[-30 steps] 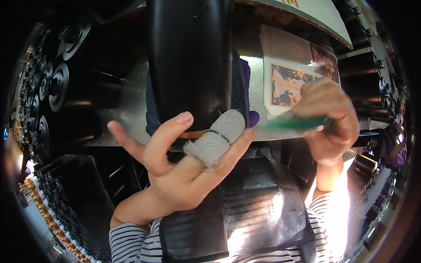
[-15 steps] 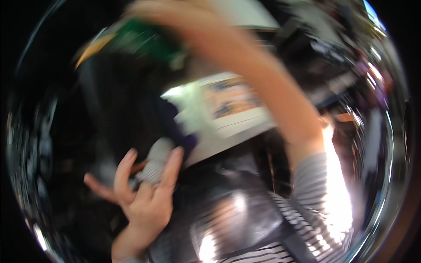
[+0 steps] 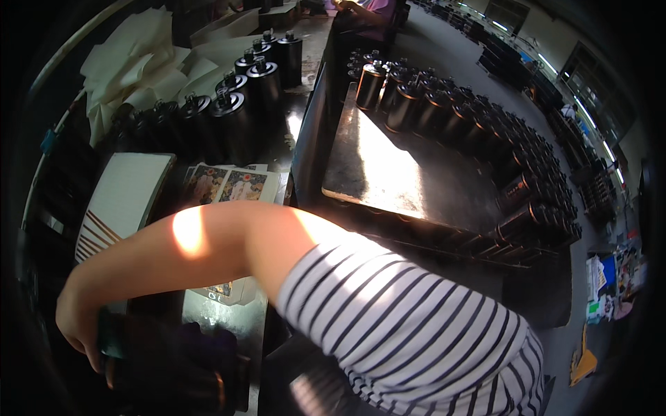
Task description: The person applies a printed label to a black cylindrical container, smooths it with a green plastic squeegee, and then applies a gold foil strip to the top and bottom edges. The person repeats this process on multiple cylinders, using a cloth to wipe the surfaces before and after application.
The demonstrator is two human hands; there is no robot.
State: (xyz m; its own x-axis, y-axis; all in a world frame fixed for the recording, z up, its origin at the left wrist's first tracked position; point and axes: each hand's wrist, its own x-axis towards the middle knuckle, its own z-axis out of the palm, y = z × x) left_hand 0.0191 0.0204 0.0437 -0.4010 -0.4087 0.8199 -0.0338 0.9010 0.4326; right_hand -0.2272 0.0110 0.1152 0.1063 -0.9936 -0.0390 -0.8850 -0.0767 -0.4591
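Observation:
My right arm reaches across to the lower left, and my right hand (image 3: 76, 320) bends downward there with its fingers curled against a dark green object (image 3: 115, 334). Shadow hides most of that object, so its kind is unclear. Beside it lies a dark, rounded black thing (image 3: 166, 378) with thin copper-coloured glints at its edges. Under my forearm are printed sheets (image 3: 243, 186) with patterned pictures, partly covered. A white board (image 3: 128, 184) with brown stripes lies left of them. My left hand is out of the picture.
Black cylindrical canisters (image 3: 263, 80) with clear tops stand at the far left side of the bench, near crumpled pale paper (image 3: 132, 62). A dark table (image 3: 444, 180) to the right carries many more canisters (image 3: 479, 125). Someone in purple (image 3: 371, 14) sits at the far end.
The view has swung to take in the bench and the room. My right hand now appears lower left, still at the green object. My left hand has gone out of view.

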